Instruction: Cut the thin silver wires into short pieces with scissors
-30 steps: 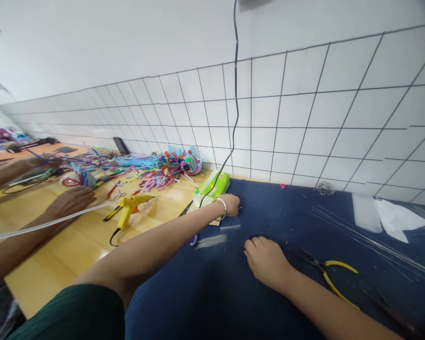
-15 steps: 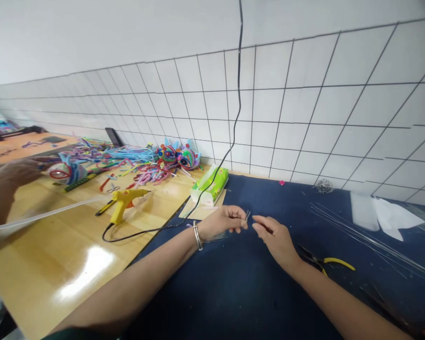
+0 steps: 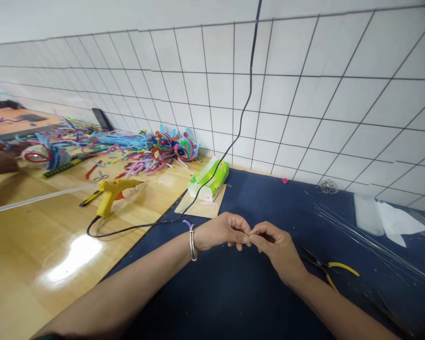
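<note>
Over the dark blue mat (image 3: 212,288), my left hand (image 3: 226,231) is closed in a pinch, a silver bangle on its wrist. Its fingertips meet those of my right hand (image 3: 274,248), also pinched. Between them a tiny dark tip shows; the thin wires in this grip are almost wholly hidden by the fingers. To the right of my right hand lie yellow-handled pliers (image 3: 335,269). Farther right, long thin wires (image 3: 361,236) stretch across the mat.
A green tissue pack (image 3: 212,182) sits on a beige sheet, a black cable (image 3: 246,104) hanging across it. Left are a yellow glue gun (image 3: 108,196), pipe cleaners (image 3: 123,144), decorated balls (image 3: 186,147) and another person's hand (image 3: 2,158). A wire tangle (image 3: 328,186) lies near the wall.
My right hand has come in to meet my left, closing the gap at the fingertips. Wire ends seen earlier are now mostly covered. The camera view has shifted slightly.
</note>
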Tool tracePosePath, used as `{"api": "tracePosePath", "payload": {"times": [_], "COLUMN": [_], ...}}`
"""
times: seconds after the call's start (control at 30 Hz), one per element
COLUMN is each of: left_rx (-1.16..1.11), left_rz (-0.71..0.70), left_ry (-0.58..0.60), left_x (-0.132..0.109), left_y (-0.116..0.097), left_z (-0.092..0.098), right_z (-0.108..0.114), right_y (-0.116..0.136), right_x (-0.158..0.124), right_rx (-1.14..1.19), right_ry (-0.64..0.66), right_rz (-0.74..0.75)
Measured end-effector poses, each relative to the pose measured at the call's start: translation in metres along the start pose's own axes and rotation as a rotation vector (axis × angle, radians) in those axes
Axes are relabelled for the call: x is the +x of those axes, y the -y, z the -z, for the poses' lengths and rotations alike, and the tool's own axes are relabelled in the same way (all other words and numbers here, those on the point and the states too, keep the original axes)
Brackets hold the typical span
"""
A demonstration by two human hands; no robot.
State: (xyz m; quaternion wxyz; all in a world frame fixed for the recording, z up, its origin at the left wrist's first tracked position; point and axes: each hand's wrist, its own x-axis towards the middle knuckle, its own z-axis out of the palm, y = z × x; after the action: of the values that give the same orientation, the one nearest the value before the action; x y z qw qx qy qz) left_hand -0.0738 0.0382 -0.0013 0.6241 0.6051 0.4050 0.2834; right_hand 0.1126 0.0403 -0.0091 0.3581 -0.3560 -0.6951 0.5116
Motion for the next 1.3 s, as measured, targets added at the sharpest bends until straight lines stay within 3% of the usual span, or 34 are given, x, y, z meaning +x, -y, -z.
{"api": "tracePosePath", "payload": {"times": [0.17, 0.27, 0.37, 0.53, 0.97, 1.3], "left_rx": [0.753, 1.041, 1.185, 1.230, 1.223, 1.071], "left_rz": [-0.172, -0.114, -0.058, -0.048, -0.041, -0.074], "left_ry": [-0.369, -0.366, -0.331, -0.331, -0.363, -0.469], "left_x": [-0.010, -0.012, -0.007, 0.001, 0.004, 0.001], "left_y": [-0.003, 0.005, 0.017, 0.027, 0.029, 0.017], "left_z": [0.036, 0.051, 0.055, 0.050, 0.045, 0.037], "right_z": [0.008, 0.009, 0.009, 0.006, 0.007, 0.007], "right_y": [0.001, -0.010, -0.017, -0.022, -0.027, -0.024], "right_x": [0.006, 0.010, 0.011, 0.012, 0.013, 0.012], "right_rx": [-0.300, -0.434, -0.485, -0.490, -0.456, -0.337], "right_ry": [-0.040, -0.007, -0.038, 0.038, 0.043, -0.037], "right_rz": [0.165, 0.130, 0.141, 0.101, 0.077, 0.017]}}
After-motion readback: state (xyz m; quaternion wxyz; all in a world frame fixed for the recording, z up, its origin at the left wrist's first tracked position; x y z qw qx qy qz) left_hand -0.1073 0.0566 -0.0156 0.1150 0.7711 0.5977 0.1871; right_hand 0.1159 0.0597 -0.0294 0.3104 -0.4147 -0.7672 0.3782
